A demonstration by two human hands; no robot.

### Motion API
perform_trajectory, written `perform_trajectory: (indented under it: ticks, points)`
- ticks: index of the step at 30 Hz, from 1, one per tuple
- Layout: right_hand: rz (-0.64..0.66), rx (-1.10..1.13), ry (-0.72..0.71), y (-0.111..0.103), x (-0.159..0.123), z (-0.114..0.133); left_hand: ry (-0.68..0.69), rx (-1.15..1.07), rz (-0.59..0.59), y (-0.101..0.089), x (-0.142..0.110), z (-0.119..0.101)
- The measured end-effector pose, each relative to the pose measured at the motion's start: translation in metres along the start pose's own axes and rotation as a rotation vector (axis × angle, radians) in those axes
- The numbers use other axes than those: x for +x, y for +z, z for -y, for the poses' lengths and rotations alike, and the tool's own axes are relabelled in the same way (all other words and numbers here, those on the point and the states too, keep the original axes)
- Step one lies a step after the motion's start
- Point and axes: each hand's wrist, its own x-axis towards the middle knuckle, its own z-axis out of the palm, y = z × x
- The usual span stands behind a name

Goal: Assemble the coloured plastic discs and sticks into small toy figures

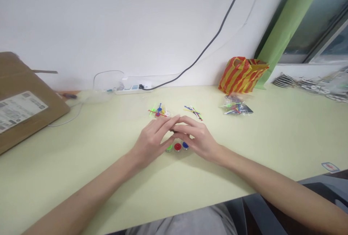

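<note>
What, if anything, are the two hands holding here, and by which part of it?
The left hand and right hand close their fingertips on a small dark item, mostly hidden, so its identity and held part cannot be told.

The left hand (150,142) and right hand (194,140) meet at the fingertips around a small dark piece (172,131), mostly hidden. Just below them sit a green disc (169,148), a red disc (177,147) and a blue disc (185,145). Two piles of colored sticks (193,112) lie beyond on the desk (272,137), near a plastic packet (235,106) and a striped bag (241,75).
</note>
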Motion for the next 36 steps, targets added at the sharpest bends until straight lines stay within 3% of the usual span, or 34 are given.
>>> perform_trajectory:
  ticks: [5,14,21,25,31,36]
  points:
    - [0.093,-0.022,0.006,0.0,-0.003,-0.004,-0.03,-0.015,0.033,0.005,-0.004,0.007]
    - [0.062,0.013,0.014,-0.002,-0.001,-0.002,-0.075,-0.039,0.003,0.006,-0.005,0.012]
    - [0.157,-0.095,0.01,-0.007,-0.004,-0.007,-0.164,-0.06,0.101,0.006,-0.004,0.01]
    - [0.141,-0.162,-0.035,-0.009,-0.006,-0.009,-0.159,-0.042,0.157,0.006,-0.003,0.008]
    - [0.082,-0.111,0.002,-0.009,-0.004,-0.005,-0.065,-0.025,0.044,0.007,-0.001,0.0]
    - [0.111,0.055,0.051,-0.011,-0.002,-0.002,-0.073,-0.043,0.024,0.005,-0.002,-0.002]
